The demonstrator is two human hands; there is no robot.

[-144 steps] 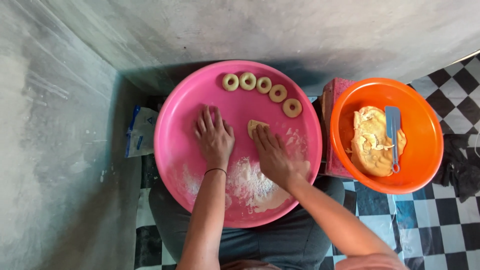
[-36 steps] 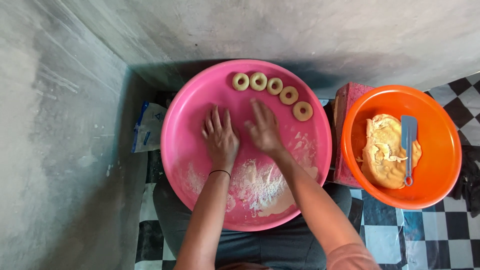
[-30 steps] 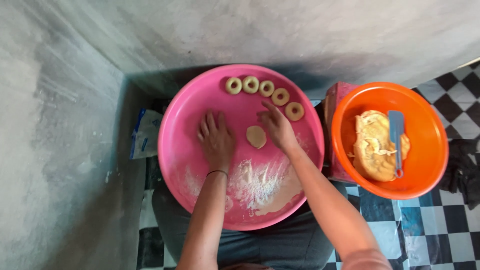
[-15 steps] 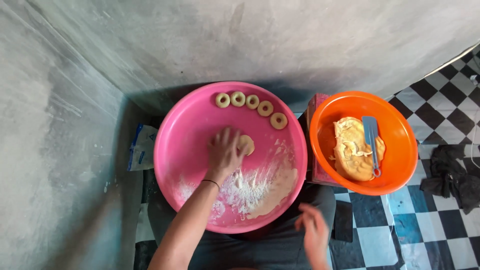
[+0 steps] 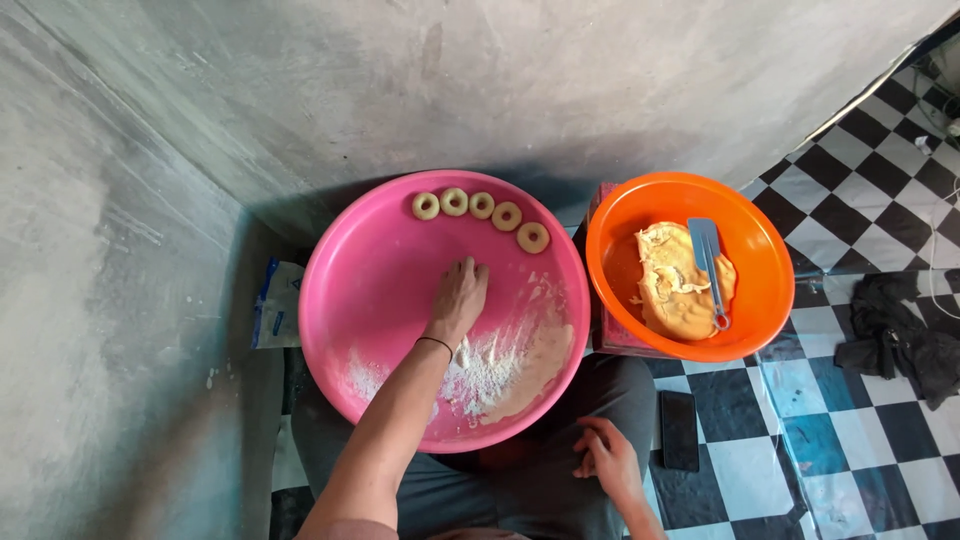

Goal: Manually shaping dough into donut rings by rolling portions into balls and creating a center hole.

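Just L hand (image 5: pixel 458 300) flat, pink basin (image 5: pixel 370 260).

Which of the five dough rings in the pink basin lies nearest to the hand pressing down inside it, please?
The ring at the right end of the row. It sits lowest and closest to the left hand; the other four curve away toward the far rim.

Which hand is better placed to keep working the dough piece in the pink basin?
Left, probably. The left hand lies palm-down in the pink basin, likely covering the dough piece beside the flour. The right hand rests on the lap, outside the basin.
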